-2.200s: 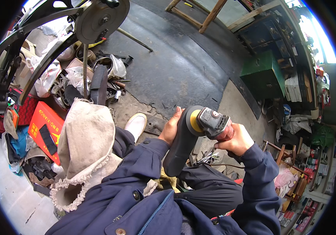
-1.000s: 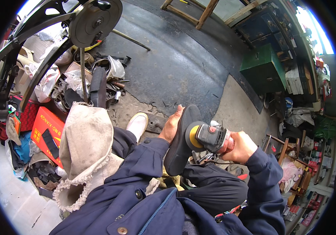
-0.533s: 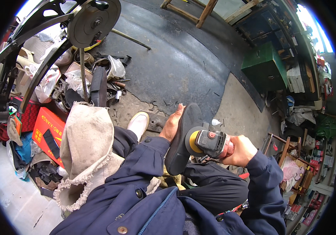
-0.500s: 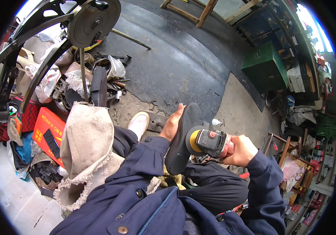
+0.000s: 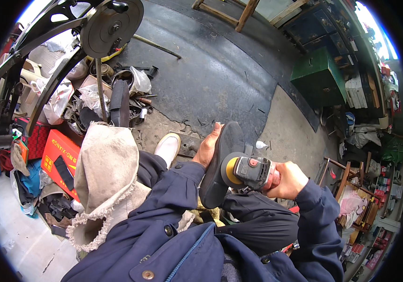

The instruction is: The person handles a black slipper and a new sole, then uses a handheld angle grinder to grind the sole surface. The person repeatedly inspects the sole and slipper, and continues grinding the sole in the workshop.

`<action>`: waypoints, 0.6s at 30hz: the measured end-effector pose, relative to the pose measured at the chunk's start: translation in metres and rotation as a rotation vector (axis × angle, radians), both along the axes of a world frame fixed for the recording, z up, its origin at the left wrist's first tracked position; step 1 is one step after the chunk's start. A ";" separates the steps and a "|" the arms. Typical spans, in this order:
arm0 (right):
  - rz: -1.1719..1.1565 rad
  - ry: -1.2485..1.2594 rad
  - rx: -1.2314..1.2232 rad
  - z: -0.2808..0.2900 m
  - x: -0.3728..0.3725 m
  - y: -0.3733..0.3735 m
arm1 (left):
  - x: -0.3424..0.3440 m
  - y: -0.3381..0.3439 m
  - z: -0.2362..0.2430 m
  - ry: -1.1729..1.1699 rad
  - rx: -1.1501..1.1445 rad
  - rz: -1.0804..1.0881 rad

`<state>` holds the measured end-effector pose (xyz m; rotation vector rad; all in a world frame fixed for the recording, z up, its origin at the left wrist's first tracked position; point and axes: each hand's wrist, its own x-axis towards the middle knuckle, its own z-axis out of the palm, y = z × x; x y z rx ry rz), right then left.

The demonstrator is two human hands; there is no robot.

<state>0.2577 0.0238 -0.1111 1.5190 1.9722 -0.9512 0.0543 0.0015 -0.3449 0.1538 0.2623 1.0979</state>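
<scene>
My left hand (image 5: 206,149) is wrapped round the side of a black shoe (image 5: 230,140), thumb up along its edge. The shoe stands nearly upright over my lap, with its dark sole facing right. A small angle grinder (image 5: 254,170), black and red, is gripped in my right hand (image 5: 289,180). Its yellow-backed disc (image 5: 231,170) sits against or very close to the sole, around the middle; actual contact is hard to make out. My left fingers are hidden behind the shoe.
At upper left stands a black cast machine with a large wheel (image 5: 112,28), above a heap of bags and scraps. A beige canvas cloth (image 5: 106,162) drapes beside my left leg, near a red box (image 5: 60,162). A green chest (image 5: 318,80) stands far right; a small white bottle (image 5: 260,144) lies ahead.
The grinder has shifted very slightly left along with the shoe, by a small amount. Both hands keep the same grip.
</scene>
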 end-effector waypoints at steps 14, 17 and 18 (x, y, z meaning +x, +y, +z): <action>0.059 0.066 0.033 0.001 -0.003 0.008 | 0.003 0.005 0.003 0.033 0.031 0.060; 0.046 0.057 0.026 0.005 0.005 -0.001 | 0.003 0.005 0.000 0.045 0.043 0.053; 0.037 0.085 0.033 0.006 0.006 -0.001 | 0.003 0.004 0.000 0.052 0.041 0.052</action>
